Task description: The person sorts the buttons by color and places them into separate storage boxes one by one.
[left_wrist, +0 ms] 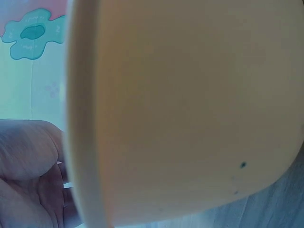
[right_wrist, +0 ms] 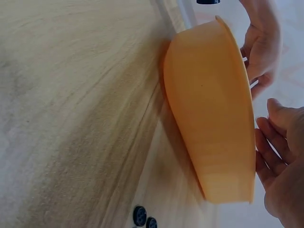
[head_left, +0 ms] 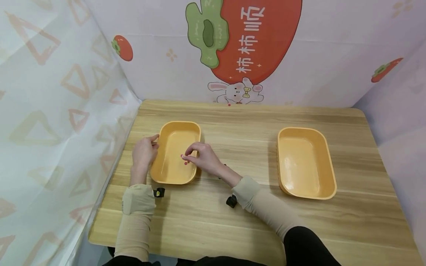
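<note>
My left hand point(head_left: 144, 152) lies against the left side of a yellow-orange plastic basin point(head_left: 171, 177), its fingertips right at the rim. My right hand point(head_left: 203, 157) reaches over the basin's right rim, thumb and forefinger pinching a small red round piece point(head_left: 182, 156). Below those fingertips another small red piece point(head_left: 185, 163) shows inside the basin. In the left wrist view the basin's outer wall point(left_wrist: 190, 95) fills most of the picture, with part of the left hand point(left_wrist: 28, 175) behind the rim. From the right wrist, the basin's wall point(right_wrist: 213, 109) hides the red pieces.
A second yellow-orange basin point(head_left: 306, 192) stands on the right of the wooden table point(head_left: 233, 221). Small black round buttons point(right_wrist: 139, 215) lie beside the left basin, partly under the right forearm. A red dot point(head_left: 229, 105) shows at the table's back edge. Printed cloth walls surround the table.
</note>
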{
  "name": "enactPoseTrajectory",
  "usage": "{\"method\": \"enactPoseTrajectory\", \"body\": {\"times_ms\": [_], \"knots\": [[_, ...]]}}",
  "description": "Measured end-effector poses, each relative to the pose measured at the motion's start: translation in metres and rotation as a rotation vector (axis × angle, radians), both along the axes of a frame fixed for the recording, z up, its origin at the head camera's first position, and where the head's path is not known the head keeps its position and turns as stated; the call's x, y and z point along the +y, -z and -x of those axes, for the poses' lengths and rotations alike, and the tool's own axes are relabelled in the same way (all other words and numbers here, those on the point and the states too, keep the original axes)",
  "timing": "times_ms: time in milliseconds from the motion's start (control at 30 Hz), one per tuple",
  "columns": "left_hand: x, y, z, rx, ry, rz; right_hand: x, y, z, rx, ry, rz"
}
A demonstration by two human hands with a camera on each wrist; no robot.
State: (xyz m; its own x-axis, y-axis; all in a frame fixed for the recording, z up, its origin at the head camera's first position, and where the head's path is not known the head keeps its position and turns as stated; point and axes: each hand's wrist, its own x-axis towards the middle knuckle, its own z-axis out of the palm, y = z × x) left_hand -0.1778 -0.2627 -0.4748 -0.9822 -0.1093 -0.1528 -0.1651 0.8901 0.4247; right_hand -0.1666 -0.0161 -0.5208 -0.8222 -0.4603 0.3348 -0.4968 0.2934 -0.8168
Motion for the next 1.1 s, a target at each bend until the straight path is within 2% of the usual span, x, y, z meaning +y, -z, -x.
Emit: {"method": "enactPoseTrajectory", "body": {"times_ms": [200,433,700,933,1100], "knots": [[-0.001,-0.002,0.0,-0.004,0.001,0.0,0.009,0.004,0.001,0.003,0.038,0.011],[-0.003,-0.003,0.0,-0.005,-0.008,0.005,0.025,0.005,0.011,-0.081,0.135,0.08],[-0.003,-0.003,0.0,-0.01,-0.013,0.013,0.051,0.01,0.042,-0.136,0.295,0.087],[-0.002,-0.002,0.0,0.0,-0.007,0.013,0.079,0.015,0.072,-0.183,0.427,0.038],[-0.001,-0.002,0.0,-0.01,-0.007,0.006,0.096,0.017,0.088,-0.219,0.488,-0.009]]}}
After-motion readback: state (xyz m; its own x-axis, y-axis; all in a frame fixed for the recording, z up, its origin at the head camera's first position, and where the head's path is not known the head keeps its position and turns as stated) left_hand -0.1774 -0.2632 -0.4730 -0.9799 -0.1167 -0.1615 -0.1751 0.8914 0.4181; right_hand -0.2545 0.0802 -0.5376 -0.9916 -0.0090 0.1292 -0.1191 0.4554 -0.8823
